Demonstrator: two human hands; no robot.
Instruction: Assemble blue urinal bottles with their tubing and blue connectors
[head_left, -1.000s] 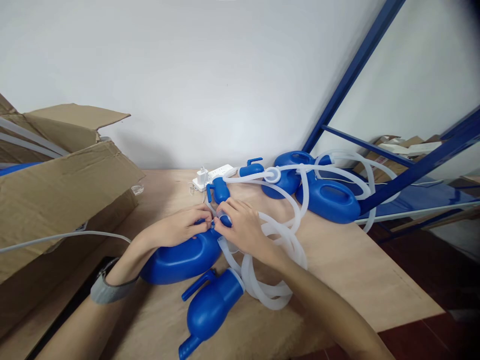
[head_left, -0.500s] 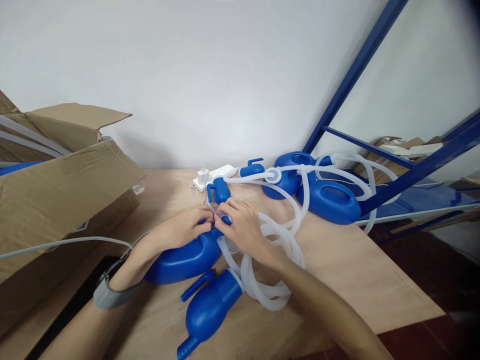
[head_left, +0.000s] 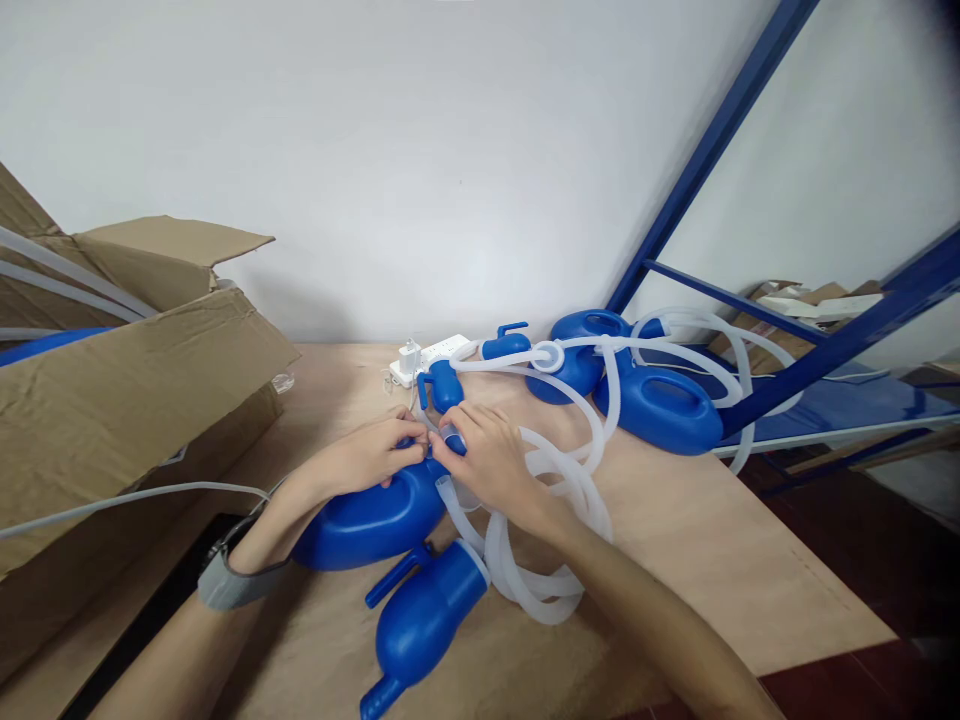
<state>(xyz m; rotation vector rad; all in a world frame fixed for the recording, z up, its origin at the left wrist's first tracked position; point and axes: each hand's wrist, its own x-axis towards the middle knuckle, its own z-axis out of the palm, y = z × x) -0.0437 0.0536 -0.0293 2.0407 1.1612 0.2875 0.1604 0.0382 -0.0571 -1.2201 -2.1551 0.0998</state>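
My left hand and my right hand meet over the neck of a flat blue plastic bottle lying on the table. Both hands have fingers pinched together at the bottle's mouth, where a translucent white hose ends; the right fingers close round a small clear-and-blue fitting. The hose coils to the right of the bottle. A blue funnel-shaped piece with a handle lies just in front of the bottle, near me. A grey band sits on my left wrist.
Two more blue bottles with looped white hoses lie at the back right against a blue metal rack. A white power strip sits by the wall. An open cardboard box stands at the left, a thin white tube across it.
The hands stay pinched at the bottle's neck with only small finger shifts. The view has drifted slightly, so everything sits a little lower and to the right.
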